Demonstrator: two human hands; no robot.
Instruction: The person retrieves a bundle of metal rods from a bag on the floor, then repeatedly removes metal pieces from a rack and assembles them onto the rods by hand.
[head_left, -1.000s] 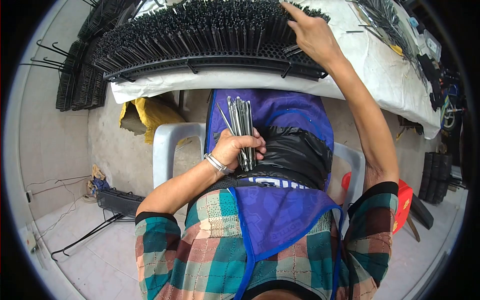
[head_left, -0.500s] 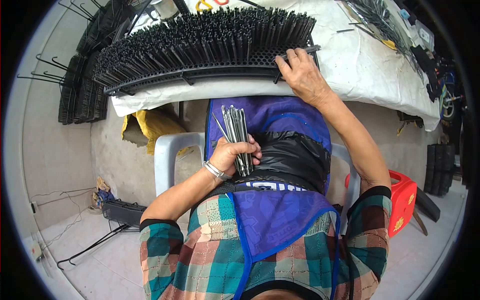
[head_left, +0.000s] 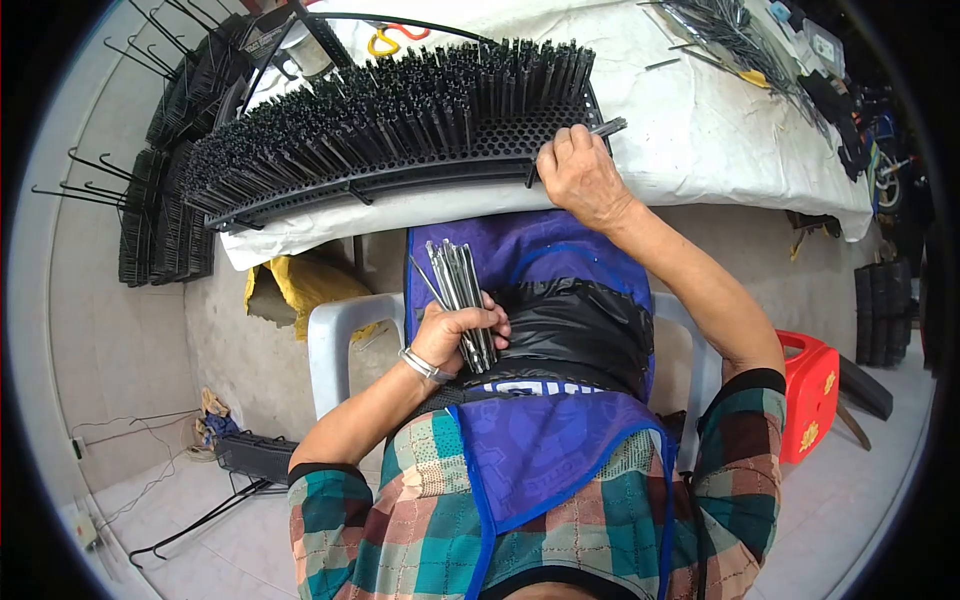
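Observation:
My left hand (head_left: pixel 440 335) is closed round a bundle of thin, shiny dark rods (head_left: pixel 458 280) above my lap, their tips pointing up and away. One rod leans out to the left of the bundle. My right hand (head_left: pixel 588 185) is at the right front corner of a black perforated rack (head_left: pixel 520 130). A short dark piece, like one or more rods (head_left: pixel 610 127), sticks out past its curled fingers. Many upright black rods (head_left: pixel 340 120) stand packed in the rack's holes, while bare holes show near my right hand.
A white-covered table (head_left: pixel 690 150) carries the rack, with loose dark strips (head_left: pixel 735 40) at the far right. Yellow-handled scissors (head_left: pixel 383 40) and a metal mug (head_left: pixel 305 50) lie behind the rack. A grey chair (head_left: pixel 330 330) surrounds me; a red stool (head_left: pixel 810 400) stands at right.
The whole view has shifted, so the rack sits lower in it. My right hand stays at the rack's right corner, its fingers more closed over. My left hand keeps its bundle.

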